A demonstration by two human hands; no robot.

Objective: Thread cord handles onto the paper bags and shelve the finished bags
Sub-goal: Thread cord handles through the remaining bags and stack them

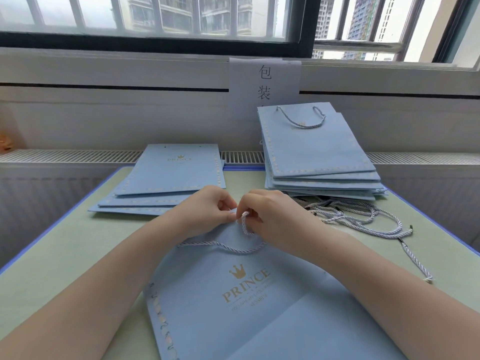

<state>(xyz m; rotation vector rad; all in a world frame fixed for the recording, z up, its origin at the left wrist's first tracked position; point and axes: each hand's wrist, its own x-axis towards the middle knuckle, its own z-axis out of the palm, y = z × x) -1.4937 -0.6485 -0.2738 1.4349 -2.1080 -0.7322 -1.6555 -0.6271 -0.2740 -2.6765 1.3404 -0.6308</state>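
table (78,245): pale green top, blue edge, under barred window (166,16) | bag (233,294) flat at near edge | left hand (205,209) pinches bag rim | right hand (267,211) fingers curled on cord (245,224) | bag stacks (317,152) behind

We have a single view, from a wide-angle camera on the person's head, looking forward and steeply down over both forearms. The left hand (207,207) and right hand (262,211) meet near the centre of the picture, close beneath us. Nearer to us than the fingers, the paper bag (233,302) fills the lower edge. Beyond the fingers the table (78,255) runs away to a window (161,16) across the top. Straight lines bend toward the edges. No second view shares this scene.
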